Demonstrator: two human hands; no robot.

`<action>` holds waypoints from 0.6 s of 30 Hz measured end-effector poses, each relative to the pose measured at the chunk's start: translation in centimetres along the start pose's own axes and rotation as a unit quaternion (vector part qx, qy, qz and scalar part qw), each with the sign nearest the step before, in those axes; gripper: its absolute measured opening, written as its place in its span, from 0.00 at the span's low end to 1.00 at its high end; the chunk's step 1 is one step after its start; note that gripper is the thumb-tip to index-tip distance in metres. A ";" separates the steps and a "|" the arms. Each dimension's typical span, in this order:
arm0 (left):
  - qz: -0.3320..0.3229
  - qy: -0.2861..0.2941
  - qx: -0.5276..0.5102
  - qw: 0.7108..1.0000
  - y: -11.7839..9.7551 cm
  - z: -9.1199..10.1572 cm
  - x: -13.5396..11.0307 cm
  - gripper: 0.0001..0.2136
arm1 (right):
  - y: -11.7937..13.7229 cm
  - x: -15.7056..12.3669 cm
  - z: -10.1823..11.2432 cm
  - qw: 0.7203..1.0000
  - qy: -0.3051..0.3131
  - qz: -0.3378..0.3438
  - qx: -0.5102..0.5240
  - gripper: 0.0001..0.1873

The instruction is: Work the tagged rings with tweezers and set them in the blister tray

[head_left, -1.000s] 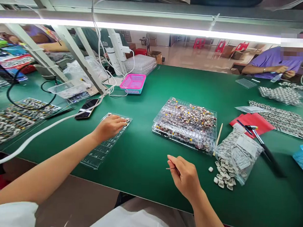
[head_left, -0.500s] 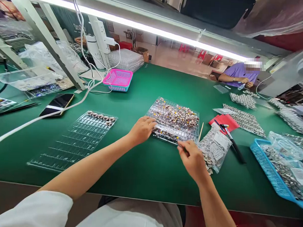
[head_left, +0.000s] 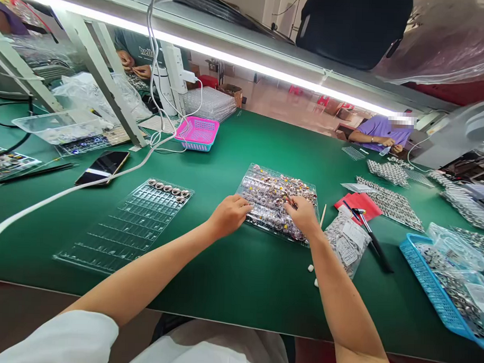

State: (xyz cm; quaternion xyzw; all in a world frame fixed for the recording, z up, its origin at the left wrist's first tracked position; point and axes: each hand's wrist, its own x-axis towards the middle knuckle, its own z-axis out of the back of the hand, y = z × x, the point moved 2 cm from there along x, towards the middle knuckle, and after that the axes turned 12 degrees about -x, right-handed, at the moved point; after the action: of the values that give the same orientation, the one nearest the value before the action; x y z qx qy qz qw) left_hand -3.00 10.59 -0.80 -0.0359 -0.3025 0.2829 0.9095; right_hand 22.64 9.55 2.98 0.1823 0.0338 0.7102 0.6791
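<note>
A stack of clear plastic trays full of small ring-shaped parts (head_left: 267, 195) lies in the middle of the green table (head_left: 231, 276). My left hand (head_left: 229, 215) rests at its near left edge with fingers curled against the tray. My right hand (head_left: 304, 215) is over the tray's right part, pinching thin tweezers (head_left: 290, 200) whose tips point into the parts. To the left lies a long clear compartment tray (head_left: 125, 225), with one row of ring parts at its far end (head_left: 168, 189).
A plastic bag of white parts (head_left: 345, 240) and loose white pieces (head_left: 313, 274) lie right of my right hand. Beyond are a red sheet with a black tool (head_left: 363, 217), a blue basket (head_left: 433, 278), a pink basket (head_left: 198, 133), a phone (head_left: 102, 167). Other people work across the table.
My left hand left the compartment tray and came to the full tray's left edge. My right hand moved from the table's near part up over the full tray with the tweezers.
</note>
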 end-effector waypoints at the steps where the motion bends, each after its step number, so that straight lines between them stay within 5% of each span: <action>1: 0.001 -0.002 -0.001 1.000 -0.1 0.0 -0.2 0.11 | 0.3 0.4 -0.3 1.000 0.011 -0.001 -0.002 0.12; 10: 0.045 -0.058 -0.030 0.997 -1.5 0.9 -1.0 0.14 | 1.7 2.1 -1.9 0.997 0.067 -0.038 0.004 0.07; 18: 0.140 -0.106 -0.211 0.961 -4.4 0.9 -1.7 0.17 | 4.4 -0.6 0.3 0.990 0.047 -0.102 0.088 0.06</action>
State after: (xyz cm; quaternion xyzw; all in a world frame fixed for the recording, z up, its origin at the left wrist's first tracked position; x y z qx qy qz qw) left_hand -2.47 5.94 0.10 -0.2390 -0.4422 0.3392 0.7951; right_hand 18.55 8.57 4.48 0.2029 0.1465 0.6396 0.7268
